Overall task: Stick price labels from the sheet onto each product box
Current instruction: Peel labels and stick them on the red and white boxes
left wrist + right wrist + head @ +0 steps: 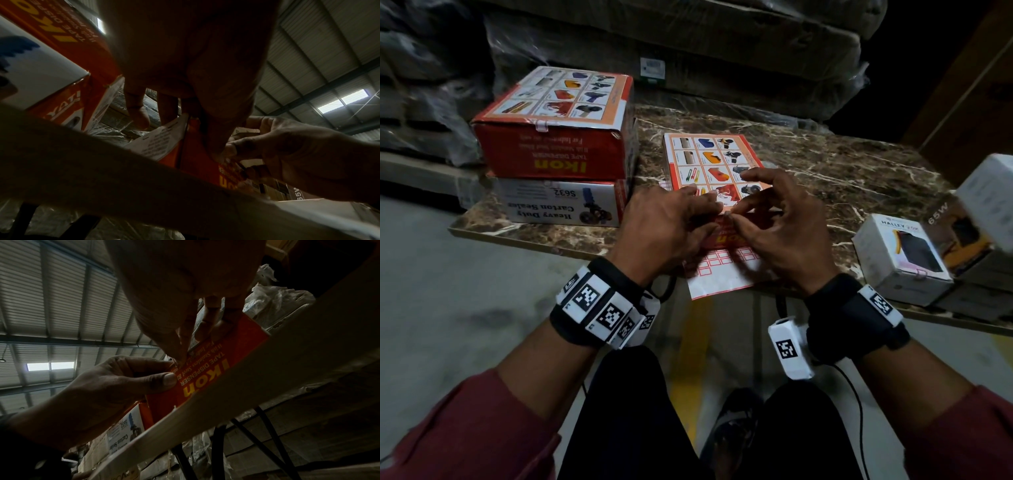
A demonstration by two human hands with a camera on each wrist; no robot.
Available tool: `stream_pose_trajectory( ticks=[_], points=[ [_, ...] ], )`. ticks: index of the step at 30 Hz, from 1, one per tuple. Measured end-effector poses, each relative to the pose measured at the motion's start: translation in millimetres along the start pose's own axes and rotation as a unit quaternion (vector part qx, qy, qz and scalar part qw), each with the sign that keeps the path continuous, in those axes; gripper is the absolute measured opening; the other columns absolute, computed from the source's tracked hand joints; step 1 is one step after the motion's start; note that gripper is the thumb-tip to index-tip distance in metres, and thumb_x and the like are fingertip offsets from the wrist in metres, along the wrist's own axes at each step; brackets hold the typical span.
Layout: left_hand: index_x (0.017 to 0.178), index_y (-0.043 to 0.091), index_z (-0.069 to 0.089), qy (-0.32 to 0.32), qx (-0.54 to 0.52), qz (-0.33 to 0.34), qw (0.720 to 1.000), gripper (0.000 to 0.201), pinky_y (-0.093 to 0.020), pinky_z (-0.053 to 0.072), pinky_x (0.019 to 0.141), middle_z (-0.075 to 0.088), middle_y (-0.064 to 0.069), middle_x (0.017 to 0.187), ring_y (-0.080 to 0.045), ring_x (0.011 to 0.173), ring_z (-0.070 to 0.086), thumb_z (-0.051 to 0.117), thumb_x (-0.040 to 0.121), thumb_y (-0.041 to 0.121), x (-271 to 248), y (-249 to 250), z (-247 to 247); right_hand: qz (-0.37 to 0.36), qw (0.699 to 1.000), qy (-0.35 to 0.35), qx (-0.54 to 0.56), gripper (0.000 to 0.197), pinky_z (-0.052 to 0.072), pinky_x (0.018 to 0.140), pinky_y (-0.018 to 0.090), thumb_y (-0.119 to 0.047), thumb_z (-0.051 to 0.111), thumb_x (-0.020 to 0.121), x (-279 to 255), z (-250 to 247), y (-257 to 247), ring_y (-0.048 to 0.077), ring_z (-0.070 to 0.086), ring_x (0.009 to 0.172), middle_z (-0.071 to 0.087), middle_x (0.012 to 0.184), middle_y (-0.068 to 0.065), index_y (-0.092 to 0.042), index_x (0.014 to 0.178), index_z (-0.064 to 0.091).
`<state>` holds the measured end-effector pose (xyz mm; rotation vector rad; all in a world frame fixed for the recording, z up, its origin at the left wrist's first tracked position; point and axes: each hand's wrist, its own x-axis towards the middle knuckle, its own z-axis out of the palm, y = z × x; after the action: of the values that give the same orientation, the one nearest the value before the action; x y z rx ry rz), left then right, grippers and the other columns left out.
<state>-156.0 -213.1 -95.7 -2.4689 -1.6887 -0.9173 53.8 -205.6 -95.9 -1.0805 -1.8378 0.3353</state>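
Observation:
A red Ikon tape-dispenser box (715,161) lies flat at the front middle of the marble table (842,171). Both hands meet at its near top edge. My left hand (674,222) curls over that edge, its thumb pressed on the red front face (216,369). My right hand (774,222) pinches thumb and forefinger together at the same edge, on what looks like a small pale label (175,363), mostly hidden by the fingertips. The white label sheet (719,277), with red-bordered labels, sticks out from under the box over the table's front edge.
At the left, a second red Ikon box (551,147) is stacked on a white Carton Sealer box (551,205). Small white boxes (900,260) and a 65W box (959,236) crowd the right end. Wrapped pallets stand behind the table.

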Motion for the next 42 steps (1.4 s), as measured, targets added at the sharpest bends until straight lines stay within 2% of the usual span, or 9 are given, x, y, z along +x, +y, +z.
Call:
stream_pose_trajectory(
  ticks=[4,10,16,20,24,32,35,39,42],
  points=[
    [0.124,0.04,0.074,-0.002,0.006,0.002,1.0,0.051,-0.042,0.056,0.102,0.074,0.002,0.128,-0.021,0.118,0.071,0.053,0.084,0.063,1,-3,4,-0.001,1.0,-0.007,-0.002,0.06,0.066,0.082,0.037,-0.014,0.088,0.083,2,-2,0,0.003,0.077,0.087,0.079,0.094,-0.01,-0.027,0.136,0.063],
    [0.123,0.038,0.075,0.006,0.004,0.015,1.0,0.047,-0.041,0.056,0.101,0.076,0.003,0.125,-0.02,0.116,0.072,0.057,0.085,0.059,1,-5,5,-0.041,0.997,-0.048,-0.04,0.07,0.064,0.073,0.037,-0.01,0.088,0.083,8,-6,-2,0.007,0.074,0.076,0.078,0.093,-0.011,-0.03,0.142,0.056],
    [0.123,0.035,0.076,0.011,-0.012,0.021,1.0,0.043,-0.044,0.054,0.106,0.075,0.008,0.124,-0.017,0.124,0.067,0.063,0.085,0.052,0,-4,3,-0.03,0.994,-0.104,-0.008,0.061,0.061,0.067,0.05,-0.001,0.082,0.084,13,-15,1,0.016,0.072,0.068,0.076,0.088,-0.012,-0.031,0.128,0.052],
    [0.124,0.036,0.075,0.007,-0.009,0.017,1.0,0.047,-0.041,0.053,0.108,0.074,0.009,0.125,-0.016,0.125,0.067,0.058,0.085,0.054,0,-2,3,-0.026,0.994,-0.107,-0.027,0.065,0.063,0.068,0.047,-0.004,0.086,0.082,15,-13,0,0.011,0.073,0.068,0.077,0.086,-0.013,-0.031,0.129,0.051],
    [0.122,0.036,0.076,0.013,-0.011,0.02,1.0,0.045,-0.037,0.054,0.106,0.075,0.01,0.124,-0.016,0.124,0.068,0.06,0.084,0.053,-1,-2,2,-0.016,0.996,-0.089,-0.015,0.057,0.063,0.066,0.048,-0.01,0.089,0.081,15,-7,1,0.012,0.075,0.068,0.078,0.085,-0.013,-0.03,0.12,0.052],
    [0.124,0.037,0.075,0.007,-0.007,0.02,1.0,0.04,-0.043,0.053,0.107,0.074,0.008,0.126,-0.018,0.124,0.068,0.065,0.088,0.051,-1,-2,1,0.015,0.999,-0.045,0.007,0.053,0.056,0.061,0.027,-0.014,0.093,0.08,13,-4,-1,0.008,0.072,0.065,0.079,0.087,-0.006,-0.027,0.113,0.054],
    [0.123,0.034,0.076,0.011,-0.016,0.021,1.0,0.044,-0.045,0.054,0.106,0.075,0.006,0.125,-0.02,0.122,0.069,0.062,0.084,0.05,-1,-1,2,-0.005,1.0,-0.018,-0.016,0.052,0.056,0.06,0.023,-0.017,0.093,0.08,10,-4,0,0.006,0.071,0.063,0.076,0.097,-0.008,-0.025,0.117,0.057],
    [0.125,0.035,0.074,0.017,-0.007,0.019,1.0,0.037,-0.043,0.053,0.108,0.074,0.009,0.126,-0.016,0.126,0.066,0.076,0.088,0.042,-1,-3,4,-0.017,0.999,-0.023,-0.033,0.052,0.057,0.061,0.022,-0.02,0.092,0.081,7,-4,2,0.005,0.071,0.065,0.075,0.101,-0.009,-0.024,0.121,0.059],
    [0.125,0.037,0.074,0.025,-0.008,0.014,1.0,0.038,-0.04,0.051,0.11,0.074,0.011,0.126,-0.013,0.127,0.065,0.079,0.088,0.041,-1,-4,5,0.004,0.999,-0.039,0.011,0.064,0.055,0.063,0.017,-0.014,0.094,0.079,7,-5,4,0.002,0.07,0.066,0.076,0.103,-0.005,-0.021,0.131,0.058]
  ],
)
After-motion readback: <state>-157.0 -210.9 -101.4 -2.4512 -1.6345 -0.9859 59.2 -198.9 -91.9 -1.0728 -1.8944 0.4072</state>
